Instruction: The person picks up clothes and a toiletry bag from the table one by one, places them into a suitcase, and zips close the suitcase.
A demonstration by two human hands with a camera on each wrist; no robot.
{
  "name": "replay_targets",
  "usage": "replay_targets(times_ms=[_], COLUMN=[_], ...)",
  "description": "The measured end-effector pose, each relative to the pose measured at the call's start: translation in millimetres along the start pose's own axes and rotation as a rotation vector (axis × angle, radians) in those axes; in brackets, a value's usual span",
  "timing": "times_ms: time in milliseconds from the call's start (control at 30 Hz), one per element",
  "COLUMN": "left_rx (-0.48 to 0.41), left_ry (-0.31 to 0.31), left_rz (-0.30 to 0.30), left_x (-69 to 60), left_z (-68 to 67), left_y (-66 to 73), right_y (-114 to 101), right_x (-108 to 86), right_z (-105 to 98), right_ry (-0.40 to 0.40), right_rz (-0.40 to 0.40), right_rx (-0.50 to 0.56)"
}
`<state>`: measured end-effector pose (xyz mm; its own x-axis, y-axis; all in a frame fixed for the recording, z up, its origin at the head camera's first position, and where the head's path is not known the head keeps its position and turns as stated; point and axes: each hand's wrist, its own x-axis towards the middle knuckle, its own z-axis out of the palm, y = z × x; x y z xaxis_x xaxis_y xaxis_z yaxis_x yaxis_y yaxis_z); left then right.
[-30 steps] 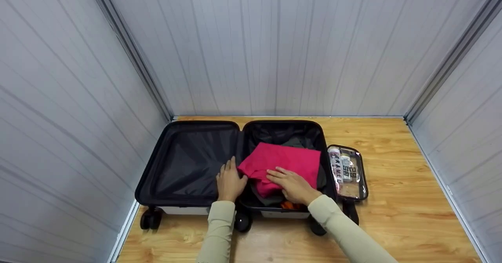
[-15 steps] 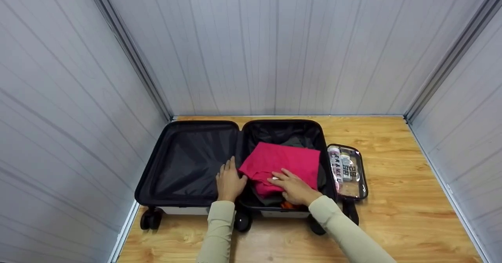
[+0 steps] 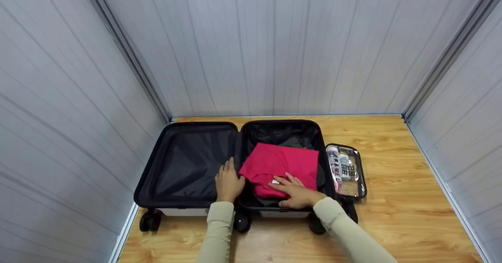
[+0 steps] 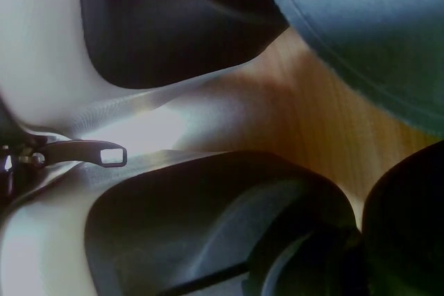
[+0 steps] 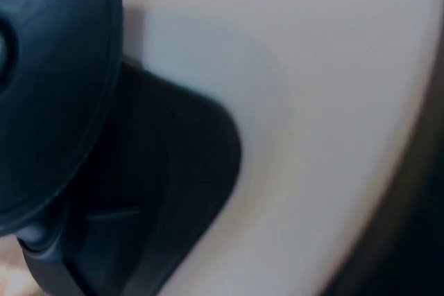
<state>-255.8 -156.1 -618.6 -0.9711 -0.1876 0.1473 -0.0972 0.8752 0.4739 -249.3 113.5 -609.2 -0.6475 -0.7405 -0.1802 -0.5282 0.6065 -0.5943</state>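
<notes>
A black-lined suitcase [image 3: 188, 122] lies spread on the floor. In its right half a folded pink garment [image 3: 290, 159] with a small white label rests over darker clothes. The left hand [image 3: 228, 182] rests with straight fingers on the middle edge between the halves, beside the garment's left corner. Spread fingers of the right hand [image 3: 296, 192] lie on the garment's near part, by the label. Neither wrist view shows the fingers; the left one shows the suitcase's white shell [image 4: 41, 46] and a zipper pull [image 4: 83, 152], the right one the white shell [image 5: 333, 102] and a wheel [image 5: 55, 95].
A clear pouch [image 3: 355, 184] with bottles stands against the suitcase's right side. Black wheels [image 3: 150, 220] stick out at the near edge. Pale panel walls [image 3: 274, 51] enclose the wooden floor [image 3: 400, 184] at the back and both sides.
The right hand has moved slightly toward the near edge with its fingers more spread, and the white label now shows. The left hand has stayed in place on the middle edge.
</notes>
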Motion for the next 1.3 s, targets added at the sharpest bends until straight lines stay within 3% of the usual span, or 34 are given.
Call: replay_targets(times_ms=[200, 333, 567, 933, 1100, 1300], left_rx=[-0.016, -0.046, -0.094, -0.009, 0.009, 0.024], left_ry=[-0.001, -0.013, 0.024, 0.013, 0.011, 0.007], left_rz=[0.003, -0.002, -0.013, 0.007, 0.01, 0.007], left_x=[0.6, -0.2, -1.7, -3.6, -2.6, -1.4], left_z=[0.1, 0.3, 1.3, 1.7, 1.5, 0.5], left_y=[0.2, 1.8, 3.7, -1.3, -0.7, -1.4], right_y=[1, 3, 6, 10, 12, 13], right_x=[-8.8, -14.8, -18.6, -19.9, -20.9, -21.9], right_z=[-7, -10, -7, 7, 10, 15], right_ry=[-0.049, -0.045, -0.037, -0.015, 0.026, 0.14], right_rz=[0.0, 0.009, 0.019, 0.003, 0.01, -0.02], right_rx=[0.019, 0.039, 0.025, 0.062, 0.08, 0.1])
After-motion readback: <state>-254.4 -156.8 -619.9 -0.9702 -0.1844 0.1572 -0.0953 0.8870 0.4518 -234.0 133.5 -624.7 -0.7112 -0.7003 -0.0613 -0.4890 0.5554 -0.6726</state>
